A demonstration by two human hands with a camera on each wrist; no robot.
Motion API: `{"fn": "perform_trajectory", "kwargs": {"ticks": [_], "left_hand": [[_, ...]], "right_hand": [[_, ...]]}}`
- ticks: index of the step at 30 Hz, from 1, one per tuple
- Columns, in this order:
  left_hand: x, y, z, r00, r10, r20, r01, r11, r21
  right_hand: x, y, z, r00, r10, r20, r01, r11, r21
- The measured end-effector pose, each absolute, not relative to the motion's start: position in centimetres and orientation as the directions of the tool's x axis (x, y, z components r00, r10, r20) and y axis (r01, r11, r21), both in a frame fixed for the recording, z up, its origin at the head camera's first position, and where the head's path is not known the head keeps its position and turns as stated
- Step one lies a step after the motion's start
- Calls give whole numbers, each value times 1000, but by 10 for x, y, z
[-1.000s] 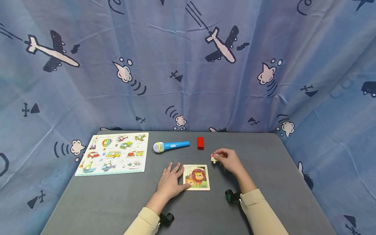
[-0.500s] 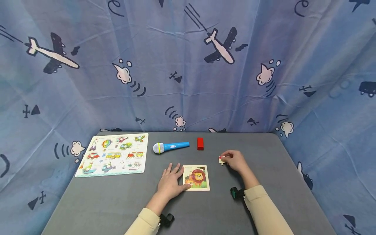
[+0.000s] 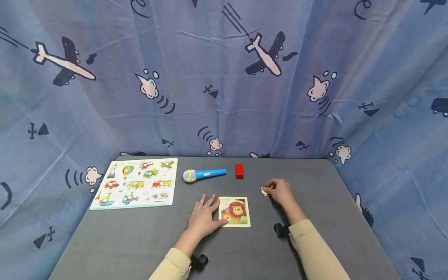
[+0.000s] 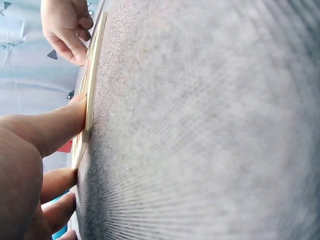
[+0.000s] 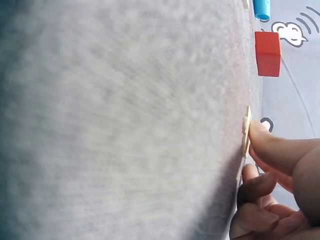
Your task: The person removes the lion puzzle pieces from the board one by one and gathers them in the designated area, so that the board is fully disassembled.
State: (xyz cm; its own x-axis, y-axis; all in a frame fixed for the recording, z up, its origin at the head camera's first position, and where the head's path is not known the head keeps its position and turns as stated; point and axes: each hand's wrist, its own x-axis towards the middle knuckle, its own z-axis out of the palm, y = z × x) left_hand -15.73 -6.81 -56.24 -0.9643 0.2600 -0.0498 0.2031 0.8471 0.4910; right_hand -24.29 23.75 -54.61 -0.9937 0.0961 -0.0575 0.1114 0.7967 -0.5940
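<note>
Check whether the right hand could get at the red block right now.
Probably yes: nothing visible stands between the right hand and the red block, though that hand holds a puzzle piece, which would likely need putting down first.

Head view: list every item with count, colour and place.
picture board: 1, white, multicoloured prints, table's left
toy microphone: 1, blue, back middle
block: 1, red, right of microphone
lion puzzle: 1, multicoloured, pale frame, centre
puzzle piece: 1, cream-and-red, right of lion puzzle
table: 1, grey, beneath
curtain: 1, blue, behind
wrist devices: 2, black, wrists
sleeves: 2, beige, forearms
left grip: 1, bare, touching lion puzzle
right grip: 1, bare, pinching puzzle piece
</note>
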Motion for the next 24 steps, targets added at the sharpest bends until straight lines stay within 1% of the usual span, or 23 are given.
{"fn": "perform_trajectory", "kwargs": {"ticks": [3,9,12,17,24], "left_hand": [[-157,-68,-563,-964,262,-49,204,844,496],[-157,-68,-564,-963,265,-51,207,846,491],[-158,-68,-563,-962,268,-47,212,846,490],[-158,-66,-562,-961,270,-59,207,847,490],[-158,-67,-563,-965,259,-47,205,851,483]], "right_hand": [[-242,235,-543,-994,91,-57,106,786,-609],[-240,226,-530,-998,59,-15,55,774,-631],[-237,218,-522,-999,45,-15,44,748,-662],[-228,200,-515,-1000,14,-21,25,697,-716],[-218,170,-513,-999,-41,-8,-21,660,-751]]}}
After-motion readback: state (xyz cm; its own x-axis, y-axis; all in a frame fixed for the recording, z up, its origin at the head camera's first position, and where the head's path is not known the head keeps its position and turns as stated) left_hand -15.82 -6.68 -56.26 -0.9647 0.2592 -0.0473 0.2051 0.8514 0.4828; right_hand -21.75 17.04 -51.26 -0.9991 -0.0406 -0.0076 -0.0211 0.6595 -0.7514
